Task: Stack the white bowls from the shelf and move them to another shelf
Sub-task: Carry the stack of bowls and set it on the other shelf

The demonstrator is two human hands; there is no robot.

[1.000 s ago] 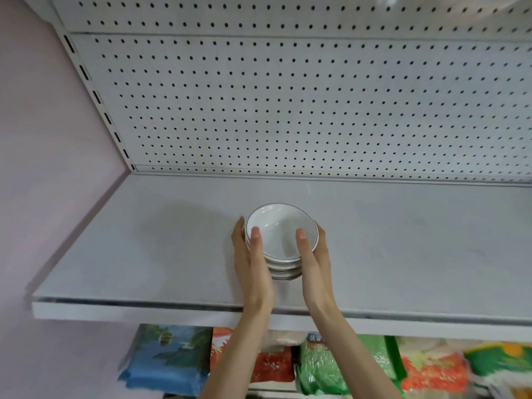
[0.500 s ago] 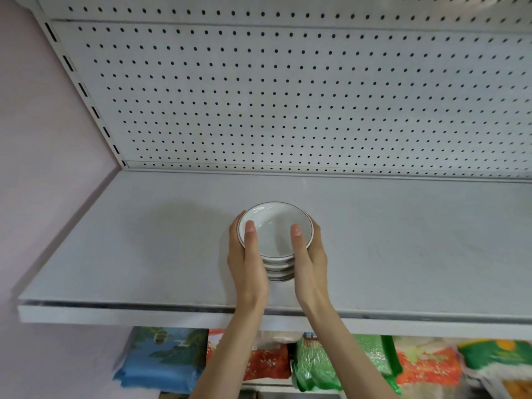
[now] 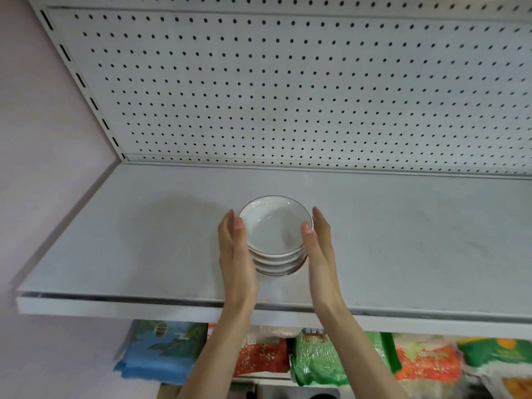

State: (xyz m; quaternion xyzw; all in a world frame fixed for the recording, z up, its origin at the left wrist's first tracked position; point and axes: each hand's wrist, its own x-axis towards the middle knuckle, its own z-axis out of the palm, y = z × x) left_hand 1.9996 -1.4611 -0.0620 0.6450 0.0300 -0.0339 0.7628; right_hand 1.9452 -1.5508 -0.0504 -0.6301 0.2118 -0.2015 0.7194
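Loosely spread, the grip pinches nothing: left hand [image 3: 234, 254] at nine o'clock and right hand [image 3: 321, 249] at three o'clock flank the stack of shallow white dark-rimmed ceramic bowls [image 3: 275, 226], fingers straight. It sits on the grey metal shelf [image 3: 129, 249]. A thumb brushing the top rim could skew it.

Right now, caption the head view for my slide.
Stack of white bowls on the white shelf, left hand and right hand open beside it.
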